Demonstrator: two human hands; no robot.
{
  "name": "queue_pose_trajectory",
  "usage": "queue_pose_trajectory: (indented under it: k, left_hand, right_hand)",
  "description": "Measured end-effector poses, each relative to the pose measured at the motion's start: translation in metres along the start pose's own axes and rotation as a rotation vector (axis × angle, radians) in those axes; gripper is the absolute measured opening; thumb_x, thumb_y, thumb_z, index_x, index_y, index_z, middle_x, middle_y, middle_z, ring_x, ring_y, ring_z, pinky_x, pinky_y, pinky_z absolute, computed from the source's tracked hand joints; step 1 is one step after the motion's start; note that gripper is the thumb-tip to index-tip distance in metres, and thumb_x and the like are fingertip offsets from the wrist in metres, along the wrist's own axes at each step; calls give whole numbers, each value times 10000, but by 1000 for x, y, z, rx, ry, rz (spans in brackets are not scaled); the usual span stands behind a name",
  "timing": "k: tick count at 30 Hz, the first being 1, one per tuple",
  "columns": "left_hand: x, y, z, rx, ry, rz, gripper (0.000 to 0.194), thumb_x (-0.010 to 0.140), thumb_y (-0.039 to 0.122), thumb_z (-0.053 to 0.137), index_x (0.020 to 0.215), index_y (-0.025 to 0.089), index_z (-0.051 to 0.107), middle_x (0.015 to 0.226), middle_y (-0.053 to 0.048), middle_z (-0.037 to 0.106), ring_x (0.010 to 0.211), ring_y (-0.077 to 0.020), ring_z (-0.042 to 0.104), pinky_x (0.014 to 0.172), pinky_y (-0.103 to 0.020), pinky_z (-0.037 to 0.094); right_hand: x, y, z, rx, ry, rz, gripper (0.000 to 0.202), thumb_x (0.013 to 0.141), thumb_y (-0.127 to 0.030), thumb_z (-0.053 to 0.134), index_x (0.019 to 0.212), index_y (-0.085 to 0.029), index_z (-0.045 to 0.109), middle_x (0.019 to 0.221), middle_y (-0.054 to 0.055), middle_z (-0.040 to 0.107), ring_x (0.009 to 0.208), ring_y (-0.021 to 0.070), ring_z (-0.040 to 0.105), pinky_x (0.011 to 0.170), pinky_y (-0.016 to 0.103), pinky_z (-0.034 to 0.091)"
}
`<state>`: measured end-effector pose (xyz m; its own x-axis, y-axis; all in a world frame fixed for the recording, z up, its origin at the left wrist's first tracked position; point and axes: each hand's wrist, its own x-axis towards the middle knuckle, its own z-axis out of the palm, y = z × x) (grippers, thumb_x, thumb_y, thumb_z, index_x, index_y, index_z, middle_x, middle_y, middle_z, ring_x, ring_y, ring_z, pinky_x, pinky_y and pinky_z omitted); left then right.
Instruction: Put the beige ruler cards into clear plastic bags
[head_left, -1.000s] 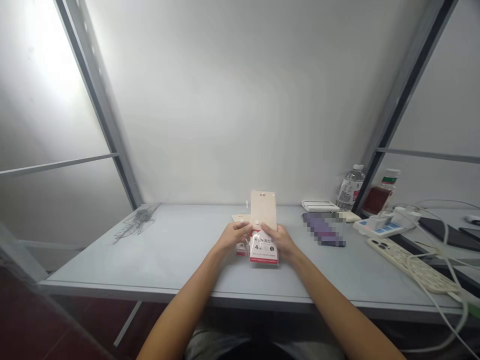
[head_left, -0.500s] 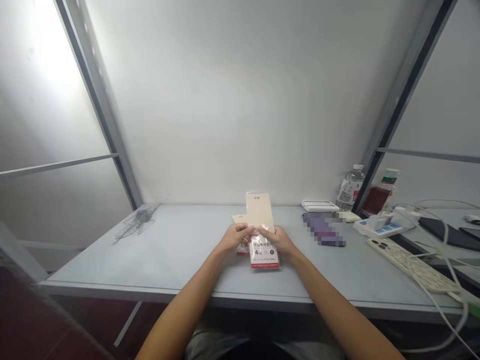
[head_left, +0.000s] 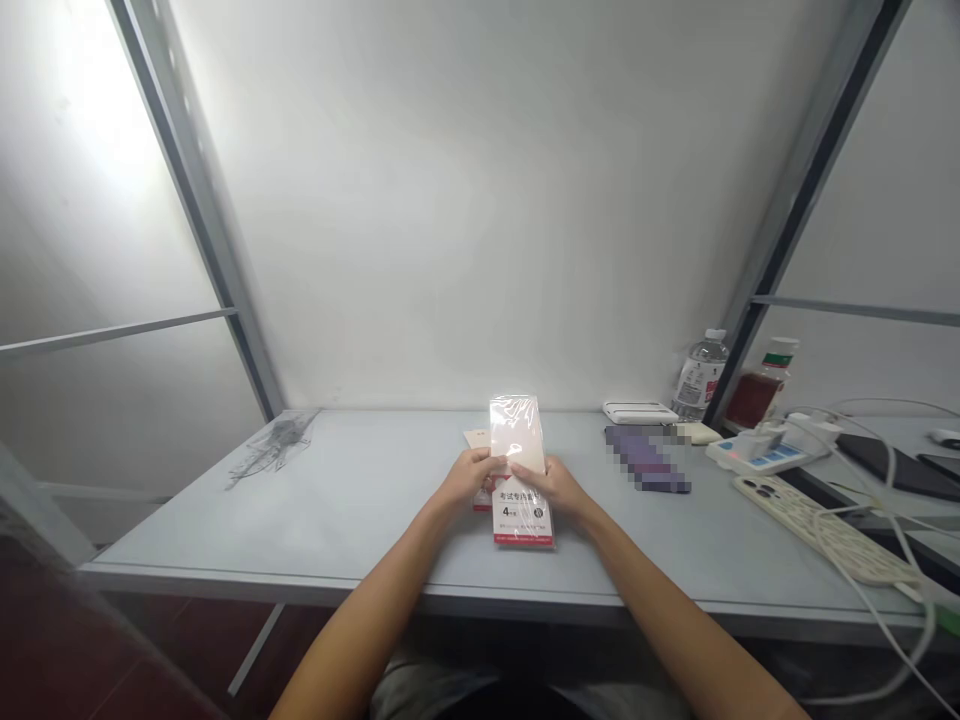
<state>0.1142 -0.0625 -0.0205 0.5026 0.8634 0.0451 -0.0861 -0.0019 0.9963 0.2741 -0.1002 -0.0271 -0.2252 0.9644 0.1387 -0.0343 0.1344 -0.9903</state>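
Both of my hands hold a ruler-set packet (head_left: pixel 523 515) in clear wrap, pale on its upper half, with black print and red bands below. My left hand (head_left: pixel 472 474) is closed on its left edge, thumb across the front. Gripping the opposite edge is my right hand (head_left: pixel 553 483), its thumb also on the front. The wrap shines with glare near the top. Behind it, on the tabletop, lies a second similar packet (head_left: pixel 478 438), mostly hidden by the held one and my left hand.
On the grey table (head_left: pixel 360 480), a purple pixelated item (head_left: pixel 649 460) lies right of my hands. Farther right are a water bottle (head_left: pixel 703 375), a jar with dark red contents (head_left: pixel 757 390), a power strip (head_left: pixel 757 450), a patterned phone case (head_left: pixel 825 530) and loose white cables.
The held packet has shifted slightly down and left and tilted, so glare now covers its top and hides the small red print. Both hands keep their grip.
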Motion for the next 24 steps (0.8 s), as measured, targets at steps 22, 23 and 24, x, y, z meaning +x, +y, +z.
queue_pose_trajectory:
  k: [22, 23, 24]
  left_hand:
    - [1, -5, 2, 105, 12, 177, 379, 679, 495, 578, 608, 144, 454, 520, 50, 420, 450, -53, 367, 444, -200, 271]
    - [1, -5, 2, 101, 14, 176, 379, 675, 495, 583, 609, 143, 458, 520, 50, 424, 450, -53, 371, 445, -200, 274]
    - [1, -5, 2, 96, 27, 173, 378, 672, 496, 586, 614, 143, 464, 521, 48, 431, 451, -55, 377, 446, -200, 280]
  right_hand:
    - [2, 5, -1, -35, -27, 2, 414, 675, -444, 633, 922, -112, 636, 806, 93, 690, 732, 234, 639, 630, 327, 492]
    - [2, 4, -1, -36, -27, 5, 412, 676, -446, 631, 920, -113, 633, 813, 94, 689, 737, 235, 639, 634, 329, 494]
    - [2, 4, -1, -37, -28, 6, 406, 678, -446, 629, 911, -114, 630, 817, 94, 687, 737, 234, 638, 635, 330, 495]
